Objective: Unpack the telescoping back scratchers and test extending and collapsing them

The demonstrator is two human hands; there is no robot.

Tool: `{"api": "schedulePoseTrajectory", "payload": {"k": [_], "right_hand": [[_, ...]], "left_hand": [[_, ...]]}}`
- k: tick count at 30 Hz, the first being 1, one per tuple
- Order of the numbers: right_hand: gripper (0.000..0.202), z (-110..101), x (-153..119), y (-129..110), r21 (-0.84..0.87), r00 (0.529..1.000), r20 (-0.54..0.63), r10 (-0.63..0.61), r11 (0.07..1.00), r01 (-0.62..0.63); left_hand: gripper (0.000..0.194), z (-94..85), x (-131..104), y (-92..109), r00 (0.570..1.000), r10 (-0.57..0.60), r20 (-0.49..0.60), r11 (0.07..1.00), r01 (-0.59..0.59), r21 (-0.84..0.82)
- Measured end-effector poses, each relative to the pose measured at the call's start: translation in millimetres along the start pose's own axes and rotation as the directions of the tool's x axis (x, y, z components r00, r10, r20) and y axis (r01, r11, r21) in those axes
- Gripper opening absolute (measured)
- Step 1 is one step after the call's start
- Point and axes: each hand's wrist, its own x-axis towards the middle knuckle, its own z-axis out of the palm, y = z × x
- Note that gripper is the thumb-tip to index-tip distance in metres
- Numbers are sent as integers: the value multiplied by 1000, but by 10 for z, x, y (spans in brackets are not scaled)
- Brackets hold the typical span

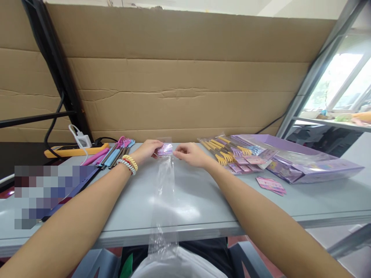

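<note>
A long clear plastic sleeve (165, 189) lies across the table and hangs over its front edge. Near its far end is a small pink and purple card (165, 150). My left hand (147, 150) pinches the left side of the card and sleeve. At the right side of the card is my right hand (189, 153), its thumb and fingertips pressed together; whether the plastic is between them is too small to tell. Bracelets circle my left wrist.
Pink, blue and dark-handled forks (118, 150) lie at the left by an orange power strip (62, 151). Bagged yellow forks (223, 150), loose cards (271, 185) and a purple box (315, 170) are at the right. Cardboard (185, 77) stands behind.
</note>
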Motion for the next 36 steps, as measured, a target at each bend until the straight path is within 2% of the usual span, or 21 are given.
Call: {"api": "schedulePoseTrajectory", "payload": {"k": [3,8,14,19,22,25,27,32,36], "right_hand": [[17,43,13,50,-88,991,-86,-107,991,99],[16,85,37,72,-177,967,-186,-172,974,139],[21,64,52,108,-248,968,-208,-138,965,84],[14,36,50,81,-264,965,-242,-102,964,36],[18,7,60,73,-165,974,-225,-3,986,-35],[20,-32,87,113,23,976,-192,106,994,-104],[21,-71,109,153,153,963,-217,162,980,-130],[21,-219,125,217,412,886,-373,276,905,-109],[18,-293,114,289,440,834,-398,382,877,-192]], "left_hand": [[29,115,-22,20,996,14,84,1000,-16,14],[36,203,-51,59,988,69,141,997,-72,15],[46,200,-113,100,971,99,217,992,-114,58],[34,219,-144,112,938,136,318,977,-180,113],[33,225,-131,98,932,145,334,978,-186,94],[31,215,-115,95,938,126,322,978,-173,120],[34,202,-109,99,939,115,324,971,-175,162],[45,173,-107,84,962,14,272,963,-86,256],[53,178,-108,70,977,16,211,979,-58,194]]}}
